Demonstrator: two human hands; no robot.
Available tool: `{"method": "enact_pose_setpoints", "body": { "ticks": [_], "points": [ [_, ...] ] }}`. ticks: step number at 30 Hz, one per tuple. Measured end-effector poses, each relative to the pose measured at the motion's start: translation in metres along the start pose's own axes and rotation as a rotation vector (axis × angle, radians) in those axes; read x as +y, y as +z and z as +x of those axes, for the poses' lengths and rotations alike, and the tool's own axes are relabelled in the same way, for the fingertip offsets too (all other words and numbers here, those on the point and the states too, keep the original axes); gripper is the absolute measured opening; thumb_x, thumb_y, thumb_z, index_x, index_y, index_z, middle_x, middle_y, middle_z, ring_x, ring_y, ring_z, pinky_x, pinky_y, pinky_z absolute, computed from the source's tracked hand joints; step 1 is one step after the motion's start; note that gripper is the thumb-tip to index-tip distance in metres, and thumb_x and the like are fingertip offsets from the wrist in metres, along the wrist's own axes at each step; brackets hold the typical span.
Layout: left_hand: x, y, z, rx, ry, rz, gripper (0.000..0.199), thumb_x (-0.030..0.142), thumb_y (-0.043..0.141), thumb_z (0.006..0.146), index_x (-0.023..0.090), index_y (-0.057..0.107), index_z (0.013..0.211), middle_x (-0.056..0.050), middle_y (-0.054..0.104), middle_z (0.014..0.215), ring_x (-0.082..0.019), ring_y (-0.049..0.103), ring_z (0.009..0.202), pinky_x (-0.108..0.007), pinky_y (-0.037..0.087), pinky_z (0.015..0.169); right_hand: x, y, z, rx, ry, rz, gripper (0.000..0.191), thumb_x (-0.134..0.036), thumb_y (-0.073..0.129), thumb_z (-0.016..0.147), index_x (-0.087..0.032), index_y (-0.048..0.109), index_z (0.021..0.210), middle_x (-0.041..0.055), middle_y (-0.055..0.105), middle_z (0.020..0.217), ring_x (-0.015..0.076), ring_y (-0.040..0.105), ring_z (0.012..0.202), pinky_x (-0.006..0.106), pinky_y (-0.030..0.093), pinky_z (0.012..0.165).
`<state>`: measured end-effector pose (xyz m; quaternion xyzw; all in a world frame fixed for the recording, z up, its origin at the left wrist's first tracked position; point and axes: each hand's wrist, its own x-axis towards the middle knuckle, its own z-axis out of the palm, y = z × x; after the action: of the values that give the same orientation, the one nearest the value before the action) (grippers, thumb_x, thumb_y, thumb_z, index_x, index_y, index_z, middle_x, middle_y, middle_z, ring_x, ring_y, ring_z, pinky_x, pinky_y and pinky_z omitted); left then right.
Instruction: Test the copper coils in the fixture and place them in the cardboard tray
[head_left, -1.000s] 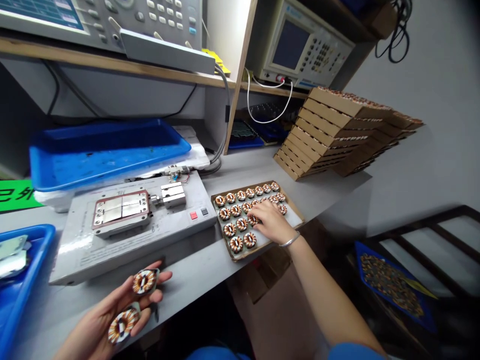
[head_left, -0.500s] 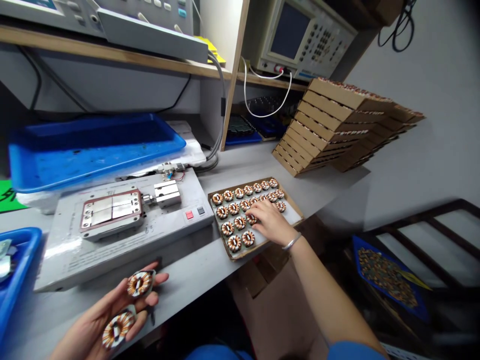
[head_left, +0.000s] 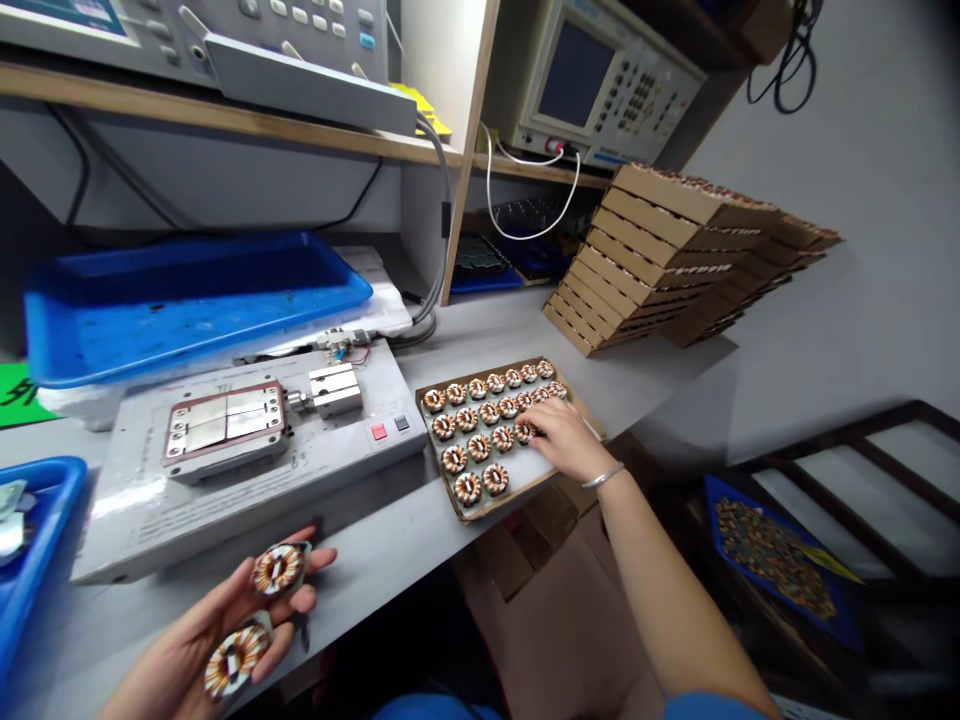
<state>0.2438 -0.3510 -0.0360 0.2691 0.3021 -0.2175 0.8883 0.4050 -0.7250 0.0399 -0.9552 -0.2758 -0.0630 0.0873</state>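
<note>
Two toroidal coils, copper wire wound on ring cores, lie in my left hand (head_left: 196,625) over the front edge of the bench. The upper coil (head_left: 277,569) rests at the fingers, the lower coil (head_left: 234,660) across the palm side. My right hand (head_left: 568,440), with a metal bangle at its wrist, reaches into a cardboard tray (head_left: 487,508) holding rows of similar coils. Its fingertips grip another toroidal coil (head_left: 526,432) in the third row. The hand hides part of the tray's right side.
Left of the tray sits a test fixture (head_left: 247,480) with metal plates and red and black buttons. Behind it is a blue tray (head_left: 202,300); another blue tray (head_left: 45,560) stands at left. Stacked cardboard trays (head_left: 637,255) rise at back right, near instruments on shelves.
My right hand has moved a little to the right along the tray's third row, from one coil position to the neighbouring one. My left hand still holds its two coils.
</note>
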Motion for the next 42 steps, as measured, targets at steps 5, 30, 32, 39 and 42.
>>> {"method": "enact_pose_setpoints", "body": {
  "ticks": [5,30,32,39,42],
  "points": [
    [-0.001,0.01,-0.007,-0.069,0.057,0.164,0.046,0.02,0.054,0.08,0.017,0.045,0.125,-0.014,0.059,0.117,-0.023,0.064,0.082,-0.029,0.055,0.058,0.002,-0.006,-0.006,0.002,-0.016,0.003,0.03,-0.012,0.059,0.073,-0.023,0.06,0.1,0.0043,0.061,0.102,0.0221,0.048,0.099,0.039,0.038,0.086],
    [-0.007,0.004,-0.017,-0.356,0.197,-0.005,0.051,0.042,0.041,0.085,0.009,0.042,0.122,-0.021,0.057,0.114,-0.026,0.06,0.096,-0.02,0.042,0.041,-0.244,0.021,0.149,0.194,-0.508,0.605,0.036,-0.007,0.052,0.072,-0.018,0.059,0.105,0.006,0.061,0.103,0.0165,0.053,0.098,0.03,0.042,0.09],
    [-0.008,0.002,-0.016,-0.36,0.196,-0.019,0.05,0.043,0.042,0.084,0.009,0.043,0.121,-0.02,0.059,0.11,-0.025,0.061,0.093,-0.02,0.041,0.04,-0.247,0.028,0.161,0.177,-0.522,0.567,0.035,-0.008,0.054,0.071,-0.016,0.06,0.105,0.0065,0.062,0.102,0.017,0.054,0.098,0.03,0.042,0.09],
    [-0.009,-0.003,-0.008,-0.346,0.156,-0.064,0.052,0.045,0.045,0.082,0.009,0.046,0.119,-0.015,0.065,0.096,-0.023,0.064,0.084,-0.02,0.039,0.04,-0.253,0.039,0.165,0.118,-0.57,0.465,0.035,-0.014,0.058,0.074,-0.019,0.061,0.108,0.0059,0.063,0.104,0.0199,0.051,0.098,0.035,0.04,0.09],
    [-0.009,-0.01,0.004,-0.436,0.112,-0.094,0.051,0.046,0.056,0.075,0.009,0.055,0.11,-0.015,0.068,0.092,-0.024,0.065,0.08,-0.023,0.044,0.053,-0.255,0.039,0.166,0.114,-0.544,0.455,0.032,-0.019,0.061,0.074,-0.021,0.063,0.106,0.0048,0.064,0.099,0.0202,0.052,0.094,0.036,0.041,0.086]
  ]
}}
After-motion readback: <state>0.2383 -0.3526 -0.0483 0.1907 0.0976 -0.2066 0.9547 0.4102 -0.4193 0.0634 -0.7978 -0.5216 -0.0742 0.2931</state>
